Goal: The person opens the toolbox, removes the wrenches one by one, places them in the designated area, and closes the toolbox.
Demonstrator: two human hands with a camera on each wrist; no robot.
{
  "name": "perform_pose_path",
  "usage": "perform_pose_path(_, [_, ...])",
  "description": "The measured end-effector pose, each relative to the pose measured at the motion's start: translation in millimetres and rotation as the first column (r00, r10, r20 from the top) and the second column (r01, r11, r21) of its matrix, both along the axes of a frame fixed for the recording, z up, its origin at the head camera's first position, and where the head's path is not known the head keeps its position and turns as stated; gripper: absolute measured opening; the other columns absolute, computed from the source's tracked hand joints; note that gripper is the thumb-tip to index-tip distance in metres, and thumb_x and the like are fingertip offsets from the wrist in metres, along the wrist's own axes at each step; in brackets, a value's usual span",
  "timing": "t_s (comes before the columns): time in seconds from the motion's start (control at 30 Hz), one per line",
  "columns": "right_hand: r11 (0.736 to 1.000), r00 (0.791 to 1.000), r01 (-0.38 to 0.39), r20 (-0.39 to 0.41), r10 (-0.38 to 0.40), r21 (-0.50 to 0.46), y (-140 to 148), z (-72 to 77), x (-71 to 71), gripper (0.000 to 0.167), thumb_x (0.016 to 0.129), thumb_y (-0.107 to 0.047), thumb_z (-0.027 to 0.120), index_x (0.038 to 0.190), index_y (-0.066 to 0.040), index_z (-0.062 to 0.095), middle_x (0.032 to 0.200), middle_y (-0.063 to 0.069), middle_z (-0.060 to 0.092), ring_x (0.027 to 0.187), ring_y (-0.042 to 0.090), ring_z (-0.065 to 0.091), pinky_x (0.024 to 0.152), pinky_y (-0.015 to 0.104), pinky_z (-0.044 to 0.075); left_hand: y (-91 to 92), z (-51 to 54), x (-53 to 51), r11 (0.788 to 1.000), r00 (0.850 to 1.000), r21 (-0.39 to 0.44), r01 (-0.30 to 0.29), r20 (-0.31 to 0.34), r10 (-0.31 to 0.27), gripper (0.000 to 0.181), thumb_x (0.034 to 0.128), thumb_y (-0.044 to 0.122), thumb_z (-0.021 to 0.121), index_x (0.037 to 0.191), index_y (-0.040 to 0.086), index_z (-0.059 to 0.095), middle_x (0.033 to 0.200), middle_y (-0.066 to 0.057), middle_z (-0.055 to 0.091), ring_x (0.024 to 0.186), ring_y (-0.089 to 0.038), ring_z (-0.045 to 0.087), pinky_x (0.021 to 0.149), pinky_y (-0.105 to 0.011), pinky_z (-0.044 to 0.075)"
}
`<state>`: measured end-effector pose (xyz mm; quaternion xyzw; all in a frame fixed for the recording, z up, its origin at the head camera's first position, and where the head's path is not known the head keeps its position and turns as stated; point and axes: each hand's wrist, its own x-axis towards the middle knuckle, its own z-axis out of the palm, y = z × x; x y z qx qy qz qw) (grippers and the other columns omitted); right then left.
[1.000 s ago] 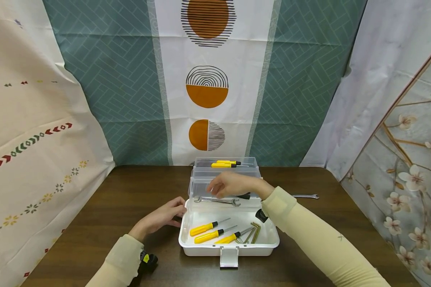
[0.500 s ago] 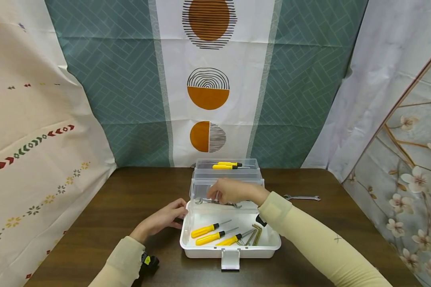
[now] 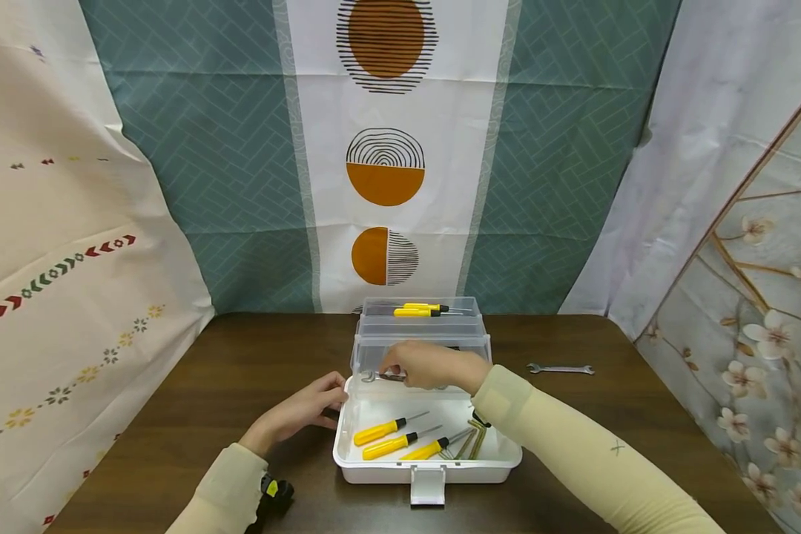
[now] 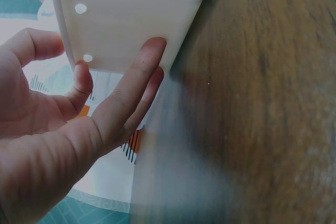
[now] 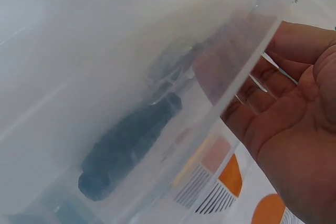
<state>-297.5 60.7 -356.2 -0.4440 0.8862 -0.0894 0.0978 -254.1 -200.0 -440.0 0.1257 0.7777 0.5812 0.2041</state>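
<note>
My left hand [image 3: 302, 411] rests at the left end of the white toolbox [image 3: 427, 475]; in the left wrist view, straight fingers [image 4: 152, 51] touch its outer wall [image 4: 121, 14]. My right hand [image 3: 434, 365] reaches into the clear upper tray [image 3: 422, 326], its fingertips pinching a silver wrench [image 3: 368, 377] lying there. The hand hides most of the wrench. Through the tray wall in the right wrist view, a dark-handled tool [image 5: 128, 148] shows near my right hand [image 5: 294, 103]. Yellow screwdrivers [image 3: 387, 446] and hex keys [image 3: 478, 439] lie in the lower compartment.
Another wrench [image 3: 561, 369] lies on the brown table [image 3: 267, 345], right of the toolbox. Two yellow screwdrivers [image 3: 417, 313] sit in the rearmost clear tray. The toolbox latch [image 3: 428, 487] hangs down in front. Patterned cloths [image 3: 541, 148] stand behind and at both sides.
My right hand has lowered into the tray, and its fingertips have come onto the wrench. The wrench on the table shows more fully beyond the right arm. My left hand has stayed at the box.
</note>
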Motion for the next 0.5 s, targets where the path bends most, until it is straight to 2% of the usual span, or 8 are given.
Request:
perform_pose_path(0.17, [1.0,0.999,-0.001,-0.035,0.002,0.015,-0.1,-2.7,0.3,0.041,0.09,0.012,0.069,0.124,-0.009,0.074,0.093,0.001,0.06,0.086,0.013,0.051,0.076,0.023,0.046,0.9,-2.2,-1.1,1.0,1.0,0.0,0.002,-0.004,-0.002,0.021,0.1052,0.021,0.053,0.115,0.003,0.047,0.123,-0.018,0.057,0.112,-0.031,0.063,0.09,-0.051,0.06])
perform_pose_path(0.5, [0.999,0.997,-0.034,-0.062,0.033,-0.015,-0.8,-4.5,-1.4,0.043,0.089,0.015,0.065,0.124,-0.009,0.075,0.09,0.001,0.06,0.083,0.012,0.05,0.076,0.024,0.045,-0.1,-3.3,-2.2,1.0,1.0,-0.009,-0.003,-0.004,0.003,0.022,0.1052,0.021,0.053,0.115,0.003,0.047,0.125,-0.018,0.056,0.112,-0.03,0.063,0.091,-0.052,0.06])
